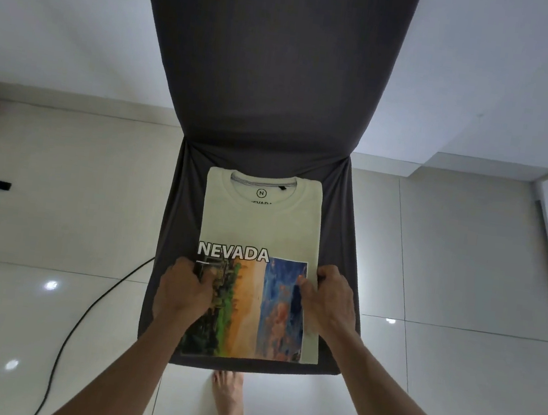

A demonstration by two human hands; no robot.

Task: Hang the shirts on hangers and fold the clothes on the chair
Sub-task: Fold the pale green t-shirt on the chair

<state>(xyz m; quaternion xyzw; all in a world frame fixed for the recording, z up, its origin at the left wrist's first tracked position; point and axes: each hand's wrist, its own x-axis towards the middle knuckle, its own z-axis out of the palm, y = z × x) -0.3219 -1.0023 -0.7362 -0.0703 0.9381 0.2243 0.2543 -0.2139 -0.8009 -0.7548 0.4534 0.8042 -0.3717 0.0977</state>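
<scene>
— Nearest me, a bare foot (230, 405) on glossy tile (453, 367). The hands?

— Left hand (183, 291) and right hand (330, 300) each pinch a side edge of the shirt (259, 229).

— Where's it lying?

— Folded into a cream rectangle, flat on the chair (269, 68) seat's grey stretch cover. A black cable (86, 315) curves beside.

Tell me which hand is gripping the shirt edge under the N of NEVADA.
The left hand: it grips the cream T-shirt's left edge just below that N. The right hand pinches the opposite edge, beside the blue part of the print.
</scene>
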